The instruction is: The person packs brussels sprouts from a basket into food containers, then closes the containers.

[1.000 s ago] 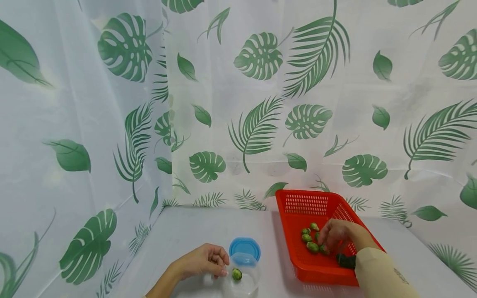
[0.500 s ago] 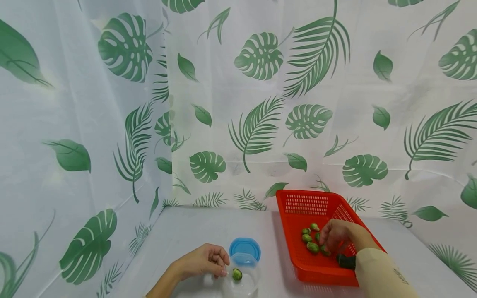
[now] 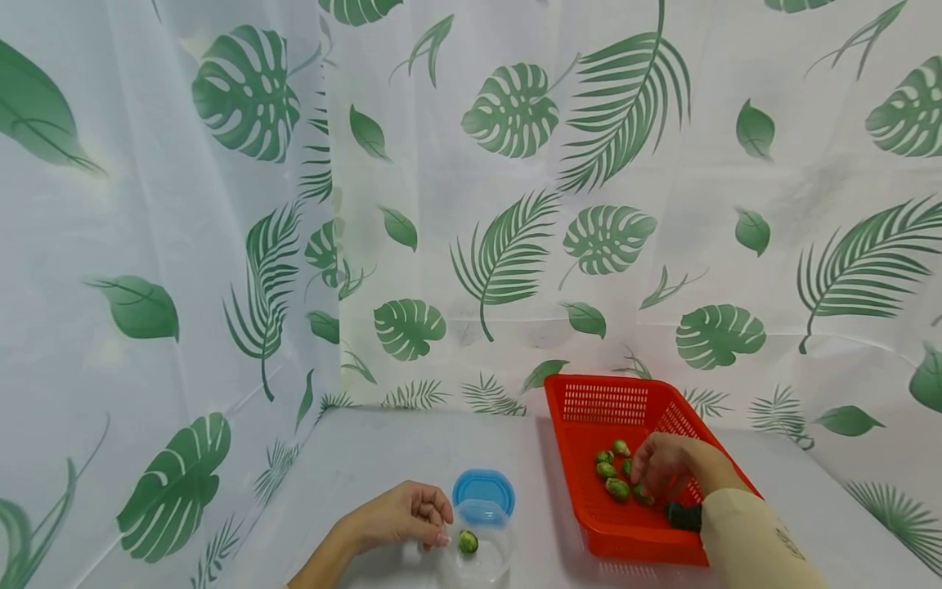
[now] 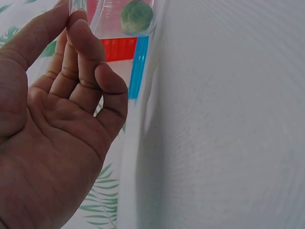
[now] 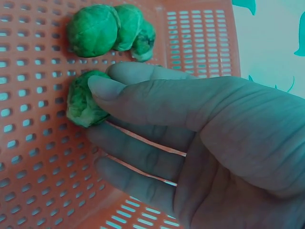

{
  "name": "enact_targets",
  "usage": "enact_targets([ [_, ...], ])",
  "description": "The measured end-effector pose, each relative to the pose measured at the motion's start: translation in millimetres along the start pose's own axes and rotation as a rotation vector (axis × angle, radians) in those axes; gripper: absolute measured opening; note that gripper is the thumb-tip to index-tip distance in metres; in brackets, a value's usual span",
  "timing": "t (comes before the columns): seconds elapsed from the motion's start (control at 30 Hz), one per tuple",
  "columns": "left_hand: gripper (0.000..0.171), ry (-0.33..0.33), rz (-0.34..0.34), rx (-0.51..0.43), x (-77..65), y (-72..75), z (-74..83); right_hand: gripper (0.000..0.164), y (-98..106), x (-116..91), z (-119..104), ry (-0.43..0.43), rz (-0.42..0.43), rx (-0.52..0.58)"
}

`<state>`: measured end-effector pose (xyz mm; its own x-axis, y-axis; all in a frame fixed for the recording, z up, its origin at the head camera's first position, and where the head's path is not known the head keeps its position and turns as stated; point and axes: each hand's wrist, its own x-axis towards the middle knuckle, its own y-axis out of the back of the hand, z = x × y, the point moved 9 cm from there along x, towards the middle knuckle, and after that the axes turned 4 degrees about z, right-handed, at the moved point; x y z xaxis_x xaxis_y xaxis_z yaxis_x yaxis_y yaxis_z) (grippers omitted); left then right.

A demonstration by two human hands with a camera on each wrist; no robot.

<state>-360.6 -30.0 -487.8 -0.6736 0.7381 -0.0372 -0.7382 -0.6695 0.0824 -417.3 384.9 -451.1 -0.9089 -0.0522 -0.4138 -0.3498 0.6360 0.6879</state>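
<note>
My left hand pinches the rim of a clear plastic container between thumb and fingertips. Inside that container sits one Brussels sprout, also visible through the clear wall in the left wrist view. Over to the right, my right hand reaches down into a red plastic basket. Its thumb and index finger pinch a Brussels sprout low against the perforated basket floor. Several other Brussels sprouts lie close beside the fingers.
A blue lid lies flat just behind the clear container. Under my right wrist, a dark object shows at the basket's near right side. Leaf-patterned sheets close off the white table at the back and left.
</note>
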Motion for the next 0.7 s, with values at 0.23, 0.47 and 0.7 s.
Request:
enact_targets([
  [0.23,0.032,-0.002,-0.01,-0.002,-0.4,-1.2,-0.7,0.02,-2.2,-2.4,0.7,-0.008,-0.006,0.026],
  [0.47,0.028,-0.004,0.0,0.003,0.3,-0.9,0.8,0.021,1.8,-3.0,-2.4,0.015,0.015,-0.021],
  [0.7,0.027,-0.003,0.006,0.01,-0.3,0.2,0.6,0.017,1.1,-2.9,-5.0,0.036,0.018,-0.031],
])
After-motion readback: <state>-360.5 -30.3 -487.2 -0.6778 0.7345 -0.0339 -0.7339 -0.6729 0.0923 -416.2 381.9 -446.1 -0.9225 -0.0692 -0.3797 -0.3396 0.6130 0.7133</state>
